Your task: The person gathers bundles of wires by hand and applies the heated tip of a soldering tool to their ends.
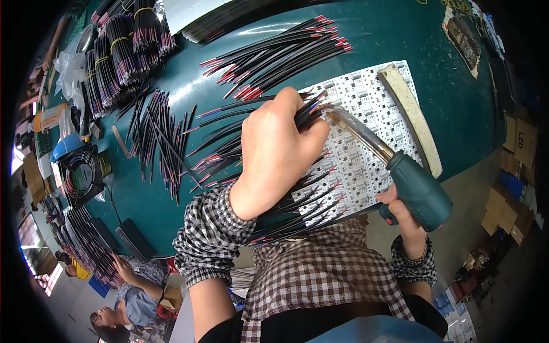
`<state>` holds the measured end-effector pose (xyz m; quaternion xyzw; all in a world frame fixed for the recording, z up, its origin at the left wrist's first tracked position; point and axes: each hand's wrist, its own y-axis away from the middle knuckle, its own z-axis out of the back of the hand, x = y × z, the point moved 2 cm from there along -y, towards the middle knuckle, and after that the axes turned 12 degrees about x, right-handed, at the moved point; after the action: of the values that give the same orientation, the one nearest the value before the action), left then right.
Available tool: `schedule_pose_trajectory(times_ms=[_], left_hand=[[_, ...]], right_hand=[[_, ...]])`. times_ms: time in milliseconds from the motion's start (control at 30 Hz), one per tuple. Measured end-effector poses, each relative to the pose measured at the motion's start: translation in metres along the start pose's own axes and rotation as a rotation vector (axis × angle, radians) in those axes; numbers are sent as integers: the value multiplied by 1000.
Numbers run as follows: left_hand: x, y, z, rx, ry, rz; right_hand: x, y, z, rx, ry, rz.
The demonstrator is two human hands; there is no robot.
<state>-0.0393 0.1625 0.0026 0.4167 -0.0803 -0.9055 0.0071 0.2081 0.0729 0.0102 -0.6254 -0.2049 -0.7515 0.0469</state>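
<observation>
My left hand [277, 151] is closed round a black two-core cable [311, 108] with bared, coloured wire ends, held over a sheet of white circuit boards [351, 171]. In my right hand [407, 222] is a green soldering gun [420, 191], gripped by its handle. Its metal tip meets the cable ends just right of my left fingers; the exact contact is too small to make out. More black cables [220, 137] lie under and beside my left hand, several along the boards' left and near edge. A pale bar [413, 120] lies across the right side of the sheet.
Loose cables [286, 54] lie at the back, others [157, 137] on the left. Tied cable bundles [117, 54] are heaped at the far left. A small fan [80, 174] and a black power adapter [135, 240] stand nearer. Another person [128, 306] works at lower left.
</observation>
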Motion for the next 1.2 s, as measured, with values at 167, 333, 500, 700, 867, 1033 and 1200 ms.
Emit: schedule_pose_trajectory(times_ms=[167,333,500,700,867,1033,1200], left_hand=[[0,0,1,-4,-8,-8],[1,1,1,-6,-9,-6],[-1,0,1,-4,-8,-5],[-6,1,9,37,-76,-20],[-4,-8,17,124,-79,-70],[-5,-15,19,173,-121,-109],[-7,-17,23,207,-103,-98]], right_hand=[[14,-5,4,41,30,-117],[18,-4,5,70,105,-108],[27,-7,0,15,36,-113],[22,-5,0,-10,-26,-106],[19,-2,1,-14,-59,-98],[17,-3,2,25,-40,-56],[17,-4,6,69,10,-38]])
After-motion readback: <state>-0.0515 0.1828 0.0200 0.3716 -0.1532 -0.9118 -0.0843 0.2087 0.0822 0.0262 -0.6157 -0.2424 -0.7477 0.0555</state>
